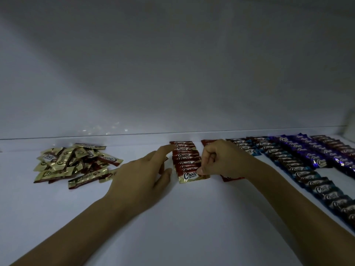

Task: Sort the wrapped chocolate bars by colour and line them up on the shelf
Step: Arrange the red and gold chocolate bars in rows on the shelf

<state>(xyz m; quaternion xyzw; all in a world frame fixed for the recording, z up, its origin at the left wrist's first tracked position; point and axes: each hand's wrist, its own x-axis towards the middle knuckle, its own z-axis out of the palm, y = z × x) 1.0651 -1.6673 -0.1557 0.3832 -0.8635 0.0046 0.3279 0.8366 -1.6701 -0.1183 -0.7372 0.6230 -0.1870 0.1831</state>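
Note:
A loose heap of gold and red wrapped bars [75, 164] lies at the left of the white shelf [172, 217]. In the middle runs an overlapping row of red bars [184, 154], and a gold bar [189, 176] lies at its near end. My right hand [221, 160] pinches the right edge of that gold bar. My left hand [146, 173] lies open just left of the row, with its fingers straight beside the bars. A second red row [228, 178] is mostly hidden behind my right hand.
Rows of blue bars [307, 175], purple bars [311, 152] and dark red bars [334, 144] fill the right side of the shelf. The back wall [172, 83] rises straight behind the rows. Bare shelf shows in the foreground between my forearms.

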